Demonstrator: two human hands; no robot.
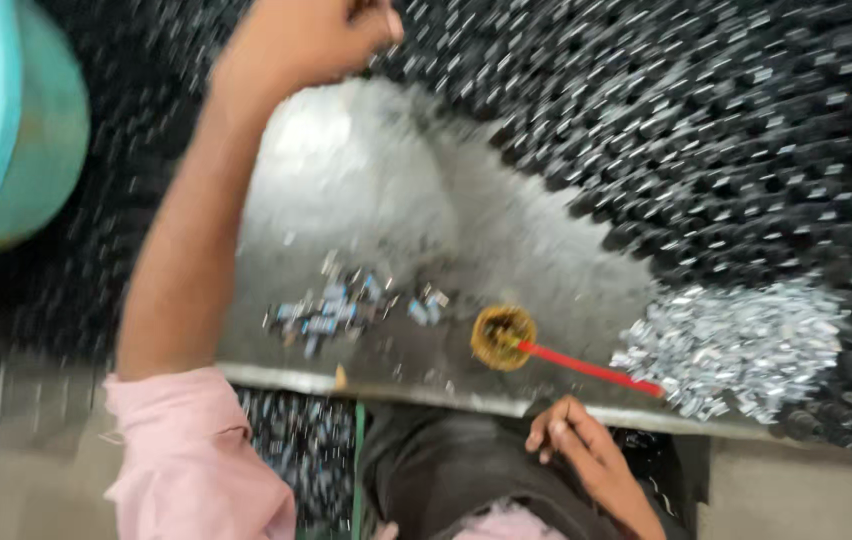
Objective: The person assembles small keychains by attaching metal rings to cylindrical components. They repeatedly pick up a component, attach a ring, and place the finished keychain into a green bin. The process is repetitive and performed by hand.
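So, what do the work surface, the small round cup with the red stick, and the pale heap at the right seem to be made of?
Work surface: probably sheet metal, dull grey with a soft glare and a thin bright edge.
Round cup: maybe brass or rusted metal, yellow-brown; the blur leaves it open.
Red stick: likely plastic, plain glossy red.
Pale heap: small shiny, silvery metal pieces.

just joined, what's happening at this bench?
A person in a pink sleeve is reaching the left hand out to a big heap of small dark parts at the far side of a grey metal work surface; the picture is blurred, so its grip is unclear. The right hand rests near the lap at the bench edge. A small cluster of parts, a brass-coloured round piece with a red stick, and a silvery pile lie on the surface.
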